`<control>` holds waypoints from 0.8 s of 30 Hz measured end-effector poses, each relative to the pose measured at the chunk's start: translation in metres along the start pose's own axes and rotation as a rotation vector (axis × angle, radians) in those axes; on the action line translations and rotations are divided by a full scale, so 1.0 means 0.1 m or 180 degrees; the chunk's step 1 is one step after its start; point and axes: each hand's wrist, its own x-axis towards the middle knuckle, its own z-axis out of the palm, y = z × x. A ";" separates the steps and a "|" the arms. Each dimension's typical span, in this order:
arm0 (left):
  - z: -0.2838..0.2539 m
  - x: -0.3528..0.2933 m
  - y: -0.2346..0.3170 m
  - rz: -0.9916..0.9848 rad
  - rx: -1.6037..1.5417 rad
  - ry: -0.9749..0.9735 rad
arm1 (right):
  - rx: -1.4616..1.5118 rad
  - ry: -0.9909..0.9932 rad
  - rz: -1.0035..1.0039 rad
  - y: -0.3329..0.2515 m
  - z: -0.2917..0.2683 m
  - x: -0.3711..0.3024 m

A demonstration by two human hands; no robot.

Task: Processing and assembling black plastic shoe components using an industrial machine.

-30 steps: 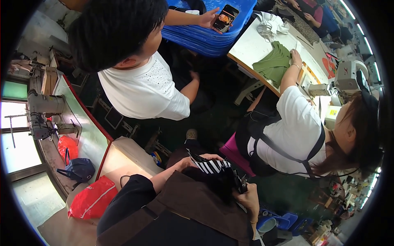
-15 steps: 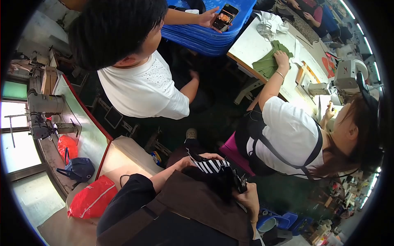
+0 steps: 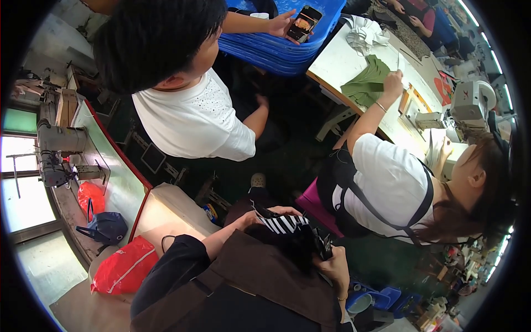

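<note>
Two-handed, holding a striped cloth point(image 3: 285, 224) and a dark bundle point(image 3: 298, 248) just in front of the brown apron point(image 3: 265, 268). With the left hand point(image 3: 282, 211), resting along the far edge of the striped cloth, though not being able to tell a pinch from a loose touch with so much hidden. With the right hand point(image 3: 334, 265), gripping the dark bundle at its right end, burying the fingertips in shadow. Holding both well apart from the white counter point(image 3: 334, 60), and so perhaps risking a drop to the floor point(image 3: 379, 263) through any slackening on the left. Possibly risking a twisted or creased cloth too, by pulling unevenly between left and right. Probably finding edges hard to follow, from setting black against dark brown, and so maybe misjudging the grip. Also having a co-worker point(image 3: 390, 180) close by on the right, perhaps inviting a knock on that side through a sudden backward lean. Possibly losing attention, if glancing toward the phone point(image 3: 304, 24) held up ahead by another co-worker point(image 3: 185, 127).
</note>
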 end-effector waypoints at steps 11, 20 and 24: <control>-0.05 0.04 -0.07 -0.0003 0.0111 0.0037 | -0.0043 -0.0040 0.0005 -0.01 -0.02 0.02; -0.11 0.07 -0.15 0.0085 0.0138 0.0034 | -0.0051 -0.0030 -0.0048 -0.02 -0.02 0.04; -0.14 0.08 -0.18 0.0113 0.0150 0.0034 | -0.0004 -0.0011 -0.0074 -0.04 -0.02 0.04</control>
